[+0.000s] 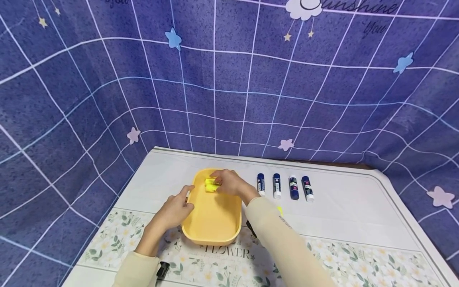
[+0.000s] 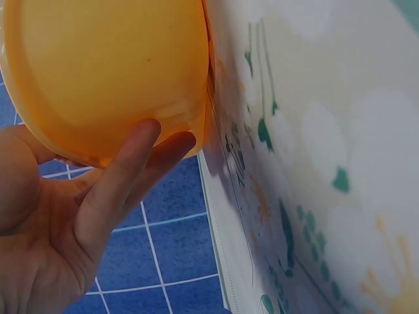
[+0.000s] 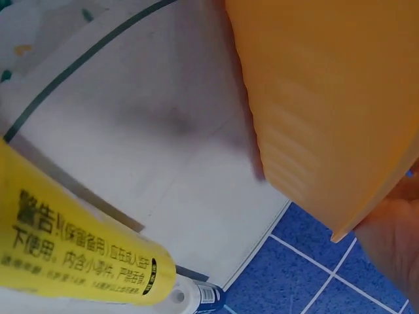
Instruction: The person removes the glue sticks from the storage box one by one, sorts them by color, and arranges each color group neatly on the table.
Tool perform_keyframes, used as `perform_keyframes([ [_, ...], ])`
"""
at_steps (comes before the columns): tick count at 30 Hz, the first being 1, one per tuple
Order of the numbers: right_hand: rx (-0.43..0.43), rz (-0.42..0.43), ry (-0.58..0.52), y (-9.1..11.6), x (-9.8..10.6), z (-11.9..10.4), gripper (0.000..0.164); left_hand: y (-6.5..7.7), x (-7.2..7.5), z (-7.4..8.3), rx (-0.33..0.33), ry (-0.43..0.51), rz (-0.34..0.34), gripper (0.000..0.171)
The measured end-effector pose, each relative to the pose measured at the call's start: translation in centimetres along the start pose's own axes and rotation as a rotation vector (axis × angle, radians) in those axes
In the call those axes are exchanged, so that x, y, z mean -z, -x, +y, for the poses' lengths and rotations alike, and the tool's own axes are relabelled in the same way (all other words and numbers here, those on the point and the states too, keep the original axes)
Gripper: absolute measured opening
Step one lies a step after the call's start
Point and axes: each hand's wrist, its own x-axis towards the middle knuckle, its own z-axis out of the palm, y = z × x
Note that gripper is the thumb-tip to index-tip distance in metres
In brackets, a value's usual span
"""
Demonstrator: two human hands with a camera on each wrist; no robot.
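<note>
A yellow-orange plastic tray sits on the table in the head view. My left hand holds its left side, with the thumb at the rim and fingers against the outer wall, as the left wrist view shows. Inside the tray's far end, my right hand pinches one of two short bright yellow tubes lying side by side. The tray wall hides its fingertips in the right wrist view. Another yellow tube, printed with black warning text, is near the right forearm, mostly hidden by the sleeve in the head view.
Right of the tray, several blue-and-white glue sticks stand in a row on the white tablecloth. A floral strip with lettering crosses the near part. A purple-blue grid-patterned curtain rises behind the table's far edge.
</note>
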Motion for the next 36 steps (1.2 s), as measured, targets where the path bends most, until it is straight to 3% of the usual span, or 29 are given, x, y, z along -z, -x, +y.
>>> perform_keyframes([
  [9,-0.016,-0.061,0.009,-0.3,-0.5,-0.3,0.061,0.1,0.0,0.0,0.001,0.003,0.005,0.061],
  [13,-0.048,-0.057,0.019,-0.3,-1.0,-0.5,0.063,0.1,0.0,0.0,-0.005,0.009,0.007,0.061],
  [19,-0.030,-0.046,0.068,-0.4,-2.1,-0.6,0.060,0.0,0.0,-0.2,-0.010,0.013,0.004,0.062],
  [28,-0.117,-0.055,-0.153,0.2,-3.2,-0.8,0.050,-0.1,-0.1,-0.2,-0.014,0.003,0.011,0.062],
  [36,-0.154,-0.006,-0.425,0.6,-3.2,-0.5,0.056,-0.1,0.0,-0.4,-0.024,0.003,0.010,0.061],
])
